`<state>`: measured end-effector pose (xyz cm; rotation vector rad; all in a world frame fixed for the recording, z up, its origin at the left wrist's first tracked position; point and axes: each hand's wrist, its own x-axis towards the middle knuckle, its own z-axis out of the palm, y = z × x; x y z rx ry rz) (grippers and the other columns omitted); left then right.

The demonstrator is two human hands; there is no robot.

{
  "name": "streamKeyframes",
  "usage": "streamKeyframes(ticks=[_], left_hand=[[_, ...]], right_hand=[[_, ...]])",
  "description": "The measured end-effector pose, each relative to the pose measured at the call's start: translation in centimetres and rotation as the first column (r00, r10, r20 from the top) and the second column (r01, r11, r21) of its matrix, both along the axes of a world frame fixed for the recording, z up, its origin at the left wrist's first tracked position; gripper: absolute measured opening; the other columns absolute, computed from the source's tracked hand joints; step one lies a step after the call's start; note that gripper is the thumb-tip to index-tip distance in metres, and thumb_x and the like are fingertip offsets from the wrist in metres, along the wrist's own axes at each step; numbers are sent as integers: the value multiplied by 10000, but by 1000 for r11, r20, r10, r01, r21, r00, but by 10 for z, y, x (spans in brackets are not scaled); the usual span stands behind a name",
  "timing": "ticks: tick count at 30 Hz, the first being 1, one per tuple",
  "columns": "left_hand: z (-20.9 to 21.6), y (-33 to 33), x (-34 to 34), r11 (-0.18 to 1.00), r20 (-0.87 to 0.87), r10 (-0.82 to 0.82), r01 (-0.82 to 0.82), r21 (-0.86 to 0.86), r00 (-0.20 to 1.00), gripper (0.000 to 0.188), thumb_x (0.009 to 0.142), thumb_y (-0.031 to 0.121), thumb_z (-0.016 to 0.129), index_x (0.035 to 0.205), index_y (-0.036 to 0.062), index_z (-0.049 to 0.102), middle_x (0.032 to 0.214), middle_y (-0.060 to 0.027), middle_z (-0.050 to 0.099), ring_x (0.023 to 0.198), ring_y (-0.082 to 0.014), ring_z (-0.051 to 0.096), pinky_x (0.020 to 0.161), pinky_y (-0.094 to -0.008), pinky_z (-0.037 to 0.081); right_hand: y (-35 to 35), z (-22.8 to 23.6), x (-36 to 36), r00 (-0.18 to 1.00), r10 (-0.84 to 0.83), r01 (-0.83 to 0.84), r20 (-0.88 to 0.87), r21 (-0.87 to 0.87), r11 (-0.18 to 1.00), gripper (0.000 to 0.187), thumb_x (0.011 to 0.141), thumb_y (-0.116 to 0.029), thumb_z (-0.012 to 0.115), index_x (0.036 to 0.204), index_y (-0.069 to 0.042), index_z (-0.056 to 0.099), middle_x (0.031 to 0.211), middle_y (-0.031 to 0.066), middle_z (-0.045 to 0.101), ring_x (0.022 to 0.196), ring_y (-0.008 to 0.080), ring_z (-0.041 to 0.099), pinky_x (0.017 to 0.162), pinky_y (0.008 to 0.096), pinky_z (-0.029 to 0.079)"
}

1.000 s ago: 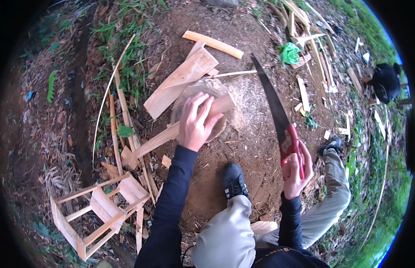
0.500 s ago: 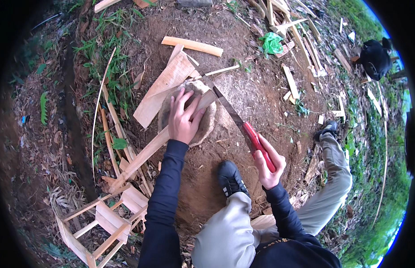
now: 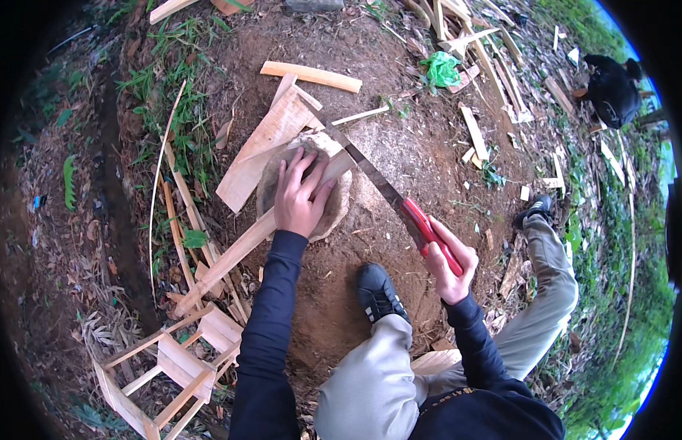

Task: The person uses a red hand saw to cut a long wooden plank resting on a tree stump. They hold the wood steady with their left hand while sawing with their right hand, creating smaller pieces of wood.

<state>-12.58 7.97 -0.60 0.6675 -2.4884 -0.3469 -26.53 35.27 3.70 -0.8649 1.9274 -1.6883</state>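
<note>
My left hand [image 3: 298, 199] presses a long wooden strip [image 3: 238, 253] down on a stump [image 3: 336, 208], fingers on one side and thumb on the other. The strip slopes from the stump's right edge to the lower left. In my right hand [image 3: 452, 265] is the red handle of a handsaw [image 3: 376, 174]. Its blade lies across the strip's far end, just past the stump, and points up and left. A broad wooden board [image 3: 259, 152] leans along the stump's left side.
At the lower left stands a small wooden frame [image 3: 181, 359] with slats. Beyond the stump lies a curved wood piece [image 3: 312, 75]. A green plastic bag [image 3: 441, 70] sits by a pile of sticks [image 3: 502, 81]. A dark bag-like object [image 3: 611, 92] is at the far right.
My right hand has drawn the saw slightly back, toward the lower right. The left hand still holds the strip in the same place on the stump.
</note>
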Motion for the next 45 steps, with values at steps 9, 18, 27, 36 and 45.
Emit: streamKeyframes(ticks=[9, 18, 27, 36, 45], left_hand=[[-2, 0, -2, 1000, -4, -13, 13, -14, 1000, 379, 886, 182, 715, 1250, 78, 687, 1330, -89, 619, 1341, -333, 510, 1129, -533, 368], [-6, -2, -1, 1000, -2, 5, -5, -11, 1000, 354, 910, 215, 702, 1238, 83, 691, 1320, -80, 633, 1344, -321, 514, 1146, -524, 352], [-5, 0, -3, 1000, -7, 2, -2, -13, 1000, 362, 897, 183, 700, 1242, 74, 686, 1302, -100, 621, 1342, -332, 510, 1133, -524, 360], [2, -4, -1, 975, 15, 12, -9, -221, 1000, 312, 879, 183, 747, 1177, 93, 724, 1000, -81, 636, 995, -260, 624, 969, -437, 475], [6, -19, -12, 986, 66, 87, -76, -149, 994, 234, 971, 282, 622, 1009, 54, 655, 978, -117, 553, 905, -317, 571, 806, -443, 460]], right_hand=[[5, -7, -2, 994, 11, -9, 106, -19, 1000, 396, 936, -86, 660, 1322, -1, 637, 729, 16, 679, 608, 36, 573, 577, 213, 461], [24, -13, -8, 982, -66, 67, 180, -1, 998, 377, 957, -116, 625, 1312, 9, 643, 842, 52, 735, 606, 45, 588, 586, 202, 467], [6, -9, -9, 947, -29, 56, 319, -77, 995, 386, 959, -126, 642, 1325, -4, 637, 737, -7, 670, 569, 23, 539, 546, 199, 442], [4, -6, -12, 950, -76, 98, 304, -58, 994, 388, 962, -136, 640, 1329, -10, 636, 726, -16, 662, 573, 25, 541, 542, 203, 438], [9, 4, -14, 955, -137, 157, 261, -60, 986, 407, 964, -142, 649, 1344, 1, 618, 867, 6, 698, 618, 27, 533, 569, 197, 440]])
